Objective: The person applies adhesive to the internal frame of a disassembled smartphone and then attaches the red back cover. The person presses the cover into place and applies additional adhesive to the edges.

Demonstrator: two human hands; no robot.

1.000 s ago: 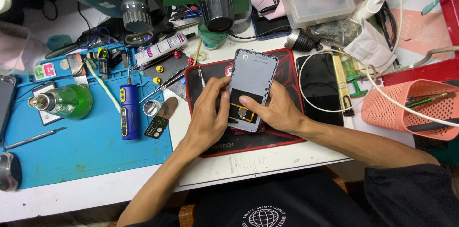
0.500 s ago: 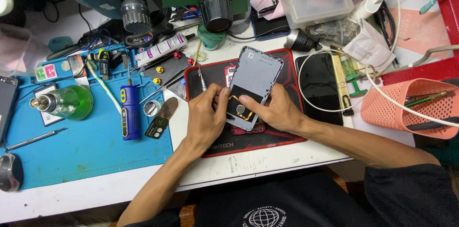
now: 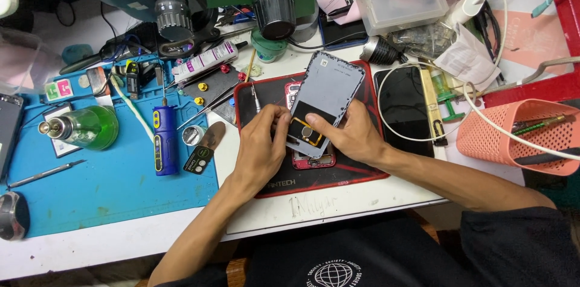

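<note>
On the crowded white workbench, over the black-and-red mat (image 3: 362, 169), my left hand (image 3: 261, 148) and right hand (image 3: 352, 137) both pinch the near end of the grey phone back panel (image 3: 329, 90) — thin, light, easily bent — so I grip only its edges, beside the gold part.

Both hands (image 3: 260, 151) hold grey panel (image 3: 326, 96)

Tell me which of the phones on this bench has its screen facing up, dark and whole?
The black phone lying right of the red-edged mat, ringed by a white cable. The phone on the mat is opened up, with both hands lifting a grey panel off it.
</note>
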